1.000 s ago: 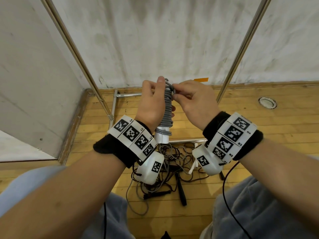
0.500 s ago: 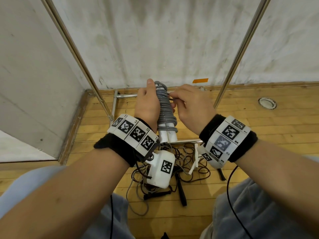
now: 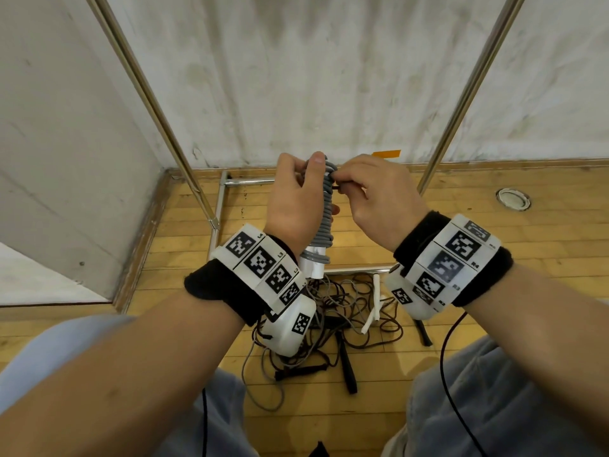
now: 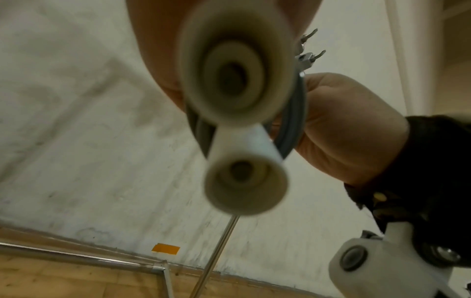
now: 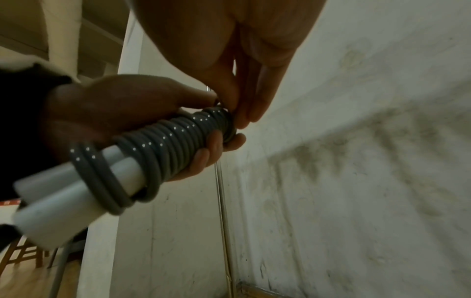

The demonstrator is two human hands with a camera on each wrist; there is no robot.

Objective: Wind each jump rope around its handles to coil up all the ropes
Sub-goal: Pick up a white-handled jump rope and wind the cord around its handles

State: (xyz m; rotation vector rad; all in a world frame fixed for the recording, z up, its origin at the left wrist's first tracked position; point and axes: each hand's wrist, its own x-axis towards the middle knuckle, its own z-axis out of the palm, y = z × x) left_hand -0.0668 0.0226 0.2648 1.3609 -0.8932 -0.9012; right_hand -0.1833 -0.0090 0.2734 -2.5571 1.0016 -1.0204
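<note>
Grey jump rope [image 3: 327, 212] is now almost fully coiled on its paired white handles [image 3: 312, 266]. Compared with half a second ago the bundle has tilted back upright and the right hand [image 3: 375, 199] has moved up to the top end of the coil, so winding looks finished and this is the tuck-the-end step.

Grip state:
- Left hand [image 3: 293, 206] wraps the coiled bundle, thumb up along the top, fingers curled round the far side; it holds the handles in the air above the wooden floor [image 3: 494, 232], in front of the wall [image 3: 329, 77].
- Right hand pinches something dark at the top turn; in the right wrist view the fingertips [image 5: 242, 119] sit right on the last loop. I judge that's the rope's free end being locked under a turn.

Meaning for the task: one rope nearly done; the tangle of ropes [image 3: 346, 305] with black handles [image 3: 347, 371] and a loose white handle [image 3: 372, 308] lies uncoiled on the floor by the near bar of the metal frame [image 3: 230, 183], between the knees.

Hard to tell:
- Whether the end is actually threaded under a turn: right-hand fingers cover it
- Left wrist view is blurred, mostly the two handle butts [image 4: 244, 181] end-on
- How many ropes are in the tangle: wrist cameras cover part of it
- Lowest two turns sit loose near the handle butts, might slip off
</note>
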